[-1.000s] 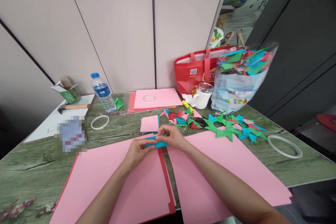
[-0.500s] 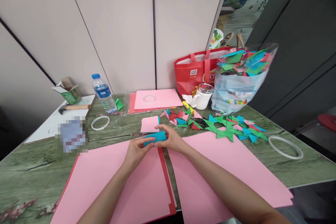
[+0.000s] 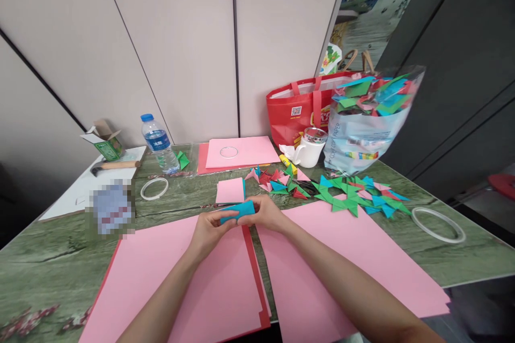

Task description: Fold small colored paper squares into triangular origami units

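Note:
A small folded piece of blue paper (image 3: 240, 209) is held between both hands, above the near edge of the pink sheets. My left hand (image 3: 210, 230) pinches its left end, thumb and fingers closed on it. At the right end, my right hand (image 3: 265, 213) is closed on the same paper. Just behind the hands lies a stack of small pink squares (image 3: 230, 191) with a blue edge showing. Large pink sheets (image 3: 193, 278) lie under my left forearm, with red sheets below them, and more pink sheets (image 3: 341, 257) lie under my right forearm.
Folded paper pieces (image 3: 277, 179) and green-and-blue paper rings (image 3: 341, 201) lie to the right. Behind them stand a white mug (image 3: 310, 149), a red bag (image 3: 287, 118) and a filled plastic bag (image 3: 358, 134). A water bottle (image 3: 159, 144), a hammer (image 3: 116, 165) and white rings (image 3: 438, 225) are around.
My right hand's raised fingers have come down onto the right end of the blue paper. My left hand has stayed in about the same place.

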Motion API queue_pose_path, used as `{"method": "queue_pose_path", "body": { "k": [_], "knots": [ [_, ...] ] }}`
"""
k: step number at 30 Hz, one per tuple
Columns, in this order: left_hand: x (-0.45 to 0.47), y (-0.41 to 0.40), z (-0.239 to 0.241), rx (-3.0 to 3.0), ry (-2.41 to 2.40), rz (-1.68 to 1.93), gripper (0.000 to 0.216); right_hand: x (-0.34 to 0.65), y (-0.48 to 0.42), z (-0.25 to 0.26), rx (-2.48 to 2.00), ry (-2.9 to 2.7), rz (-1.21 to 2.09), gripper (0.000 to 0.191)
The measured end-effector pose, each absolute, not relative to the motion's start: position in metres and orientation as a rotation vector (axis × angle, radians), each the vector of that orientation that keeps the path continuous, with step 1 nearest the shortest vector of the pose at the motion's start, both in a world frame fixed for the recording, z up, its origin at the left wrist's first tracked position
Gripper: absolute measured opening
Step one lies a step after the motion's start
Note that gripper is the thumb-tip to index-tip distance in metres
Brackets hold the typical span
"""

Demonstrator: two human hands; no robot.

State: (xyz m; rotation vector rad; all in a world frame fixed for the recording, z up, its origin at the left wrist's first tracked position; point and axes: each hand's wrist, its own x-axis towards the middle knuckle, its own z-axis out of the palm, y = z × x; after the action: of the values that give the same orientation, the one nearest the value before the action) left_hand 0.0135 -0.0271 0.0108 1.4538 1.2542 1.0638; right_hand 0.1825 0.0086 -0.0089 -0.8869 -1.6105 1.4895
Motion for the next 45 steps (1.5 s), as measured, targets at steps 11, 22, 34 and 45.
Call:
{"method": "queue_pose_path", "body": {
  "k": [11, 22, 34, 45],
  "knots": [
    [0.008, -0.022, 0.008, 1.392, 1.316, 1.106, 0.029, 0.186, 0.013, -0.012, -0.715, -1.462, 1.688, 0.038],
    [0.007, -0.021, 0.011, 1.432, 1.456, 1.144, 0.024, 0.197, 0.019, -0.009, -0.653, -1.444, 1.794, 0.046],
    [0.006, -0.023, 0.008, 1.314, 1.045, 0.991, 0.036, 0.182, 0.016, -0.021, -0.805, -1.558, 1.552, 0.044],
    [0.006, -0.023, 0.015, 1.214, 0.852, 1.067, 0.057, 0.188, 0.015, -0.015, -0.842, -1.547, 1.493, 0.039]
  ]
}}
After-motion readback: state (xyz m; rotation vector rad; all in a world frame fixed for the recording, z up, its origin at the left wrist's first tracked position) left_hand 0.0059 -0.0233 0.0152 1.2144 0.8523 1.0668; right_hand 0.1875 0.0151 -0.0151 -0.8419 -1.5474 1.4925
